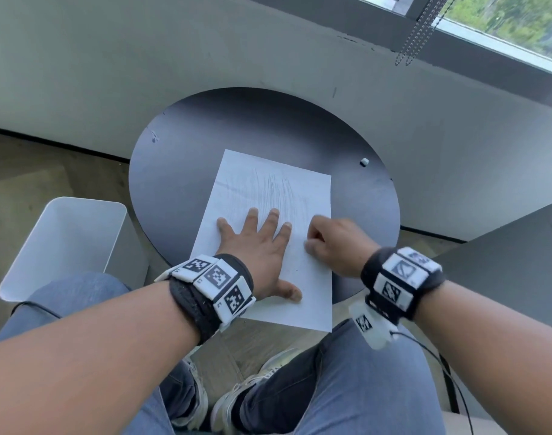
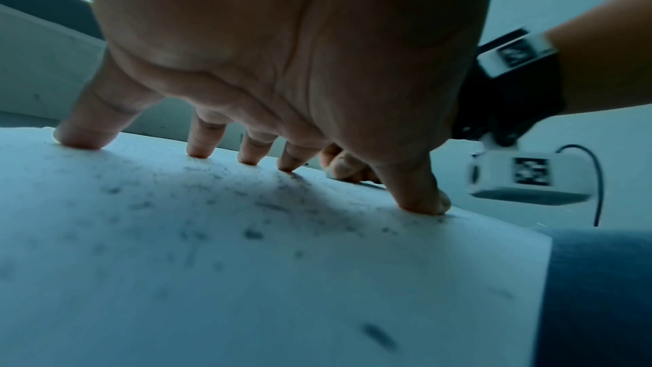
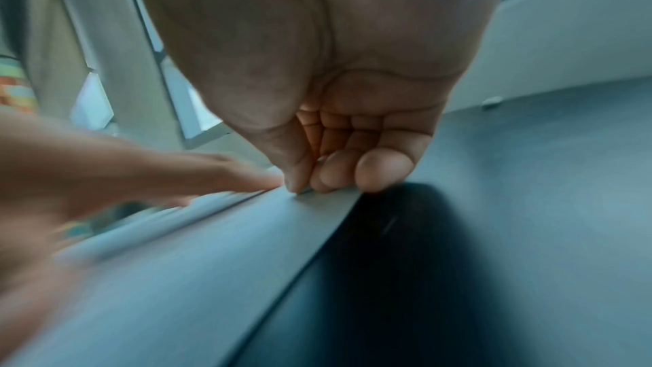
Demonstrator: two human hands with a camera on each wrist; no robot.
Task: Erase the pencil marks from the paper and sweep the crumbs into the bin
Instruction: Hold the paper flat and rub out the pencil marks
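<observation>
Office nook: round table (image 1: 268,127), window (image 1: 503,23).

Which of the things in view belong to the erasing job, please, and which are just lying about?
Job: paper with pencil marks; crumbs on it; left hand pressing it flat; right hand pinching something small, likely the eraser; white bin.
Lying about: small white block on the round table; bead chain by the window.

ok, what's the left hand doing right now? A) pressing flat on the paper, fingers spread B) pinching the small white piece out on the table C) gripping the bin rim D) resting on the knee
A: the left hand lies flat on the paper with straight, spread fingers touching the sheet, holding it down on the table; the bin stands apart to its left.
</observation>
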